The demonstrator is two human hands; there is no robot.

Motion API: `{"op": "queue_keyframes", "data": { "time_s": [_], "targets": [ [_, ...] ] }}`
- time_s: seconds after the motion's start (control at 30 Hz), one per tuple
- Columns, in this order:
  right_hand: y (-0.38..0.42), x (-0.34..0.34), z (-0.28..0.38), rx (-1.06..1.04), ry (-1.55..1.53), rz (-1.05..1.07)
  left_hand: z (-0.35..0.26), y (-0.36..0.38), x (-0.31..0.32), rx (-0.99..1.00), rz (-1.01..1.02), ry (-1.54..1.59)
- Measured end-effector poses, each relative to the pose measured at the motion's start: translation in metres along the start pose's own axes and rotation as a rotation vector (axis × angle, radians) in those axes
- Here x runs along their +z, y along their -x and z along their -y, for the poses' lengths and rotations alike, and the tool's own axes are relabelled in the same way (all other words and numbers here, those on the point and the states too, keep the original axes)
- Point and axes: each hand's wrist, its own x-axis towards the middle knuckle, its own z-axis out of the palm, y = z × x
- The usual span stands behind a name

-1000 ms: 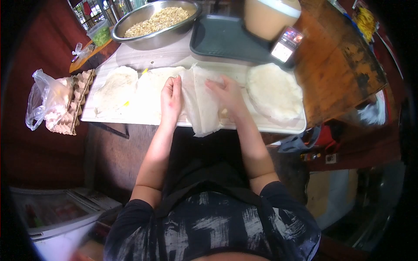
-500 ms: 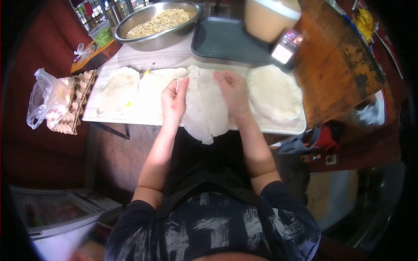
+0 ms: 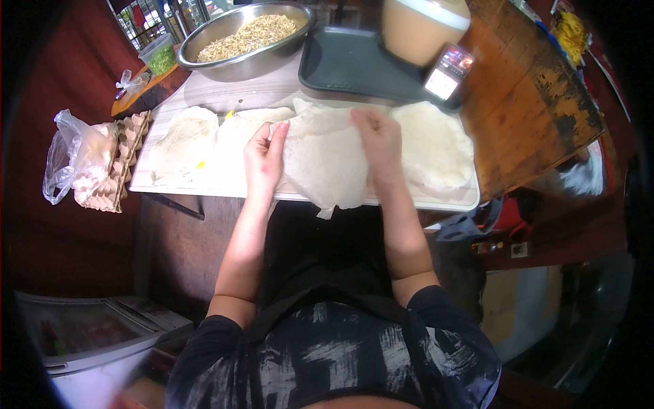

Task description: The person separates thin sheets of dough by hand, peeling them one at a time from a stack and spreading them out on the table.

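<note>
Between my hands a thin, pale, translucent wrapper sheet (image 3: 325, 160) is stretched, its lower tip hanging past the table's near edge. My left hand (image 3: 264, 158) pinches its left edge between thumb and fingers. The opposite edge is pinched by my right hand (image 3: 379, 140), slightly blurred. To the left, flat round wrappers lie on the board, one at the far left (image 3: 187, 140) and another (image 3: 238, 143) partly behind my left hand. On the right sits a stack of round wrappers (image 3: 434, 144).
Behind the board (image 3: 225, 189) stand a steel bowl (image 3: 204, 68) of shredded filling, a dark tray (image 3: 347, 65), a lidded tan container (image 3: 422, 31) and a phone (image 3: 449, 71). An egg carton (image 3: 129, 153) with a plastic bag (image 3: 75, 153) is at left, near a tub of chopped greens (image 3: 161, 58).
My hands have moved a little farther apart, spreading the wrapper wider. Its lower tip has risen slightly.
</note>
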Motion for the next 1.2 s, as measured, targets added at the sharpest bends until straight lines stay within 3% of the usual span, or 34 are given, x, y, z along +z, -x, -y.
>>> {"op": "queue_keyframes", "data": {
  "time_s": [0.1, 0.2, 0.27, 0.5, 0.57, 0.67, 0.8, 0.87, 0.9, 0.97, 1.2],
  "targets": [
    [0.0, -0.002, 0.0, 0.056, -0.03, -0.022, 0.002, -0.001, -0.004, -0.028, 0.027, -0.03],
    [-0.002, -0.002, -0.007, -0.041, -0.085, -0.024, 0.002, -0.002, -0.002, -0.051, 0.031, 0.084],
    [-0.005, -0.007, -0.01, 0.023, -0.058, 0.263, -0.006, 0.001, 0.002, 0.005, 0.066, 0.18],
    [-0.004, 0.015, 0.012, -0.09, -0.016, 0.342, -0.025, 0.006, -0.009, -0.106, 0.202, 0.179],
    [-0.005, 0.016, 0.015, -0.092, 0.038, 0.454, -0.017, 0.0, -0.013, 0.011, 0.149, -0.008],
    [0.004, 0.02, 0.03, -0.183, 0.06, 0.489, -0.02, -0.004, -0.012, 0.014, 0.121, -0.082],
    [0.007, 0.017, 0.03, -0.21, 0.154, 0.49, -0.026, -0.004, -0.018, -0.069, 0.201, -0.072],
    [0.012, 0.015, 0.033, -0.201, 0.258, 0.294, -0.027, -0.002, -0.02, -0.082, 0.21, -0.151],
    [0.014, 0.015, 0.031, -0.2, 0.26, 0.294, -0.026, -0.001, -0.019, -0.082, 0.211, -0.15],
    [0.017, 0.019, 0.026, -0.235, 0.402, 0.13, -0.023, 0.001, -0.016, -0.02, 0.134, -0.246],
    [0.027, 0.02, 0.029, -0.245, 0.47, 0.06, -0.028, 0.004, -0.016, -0.034, 0.036, -0.324]
  ]
}}
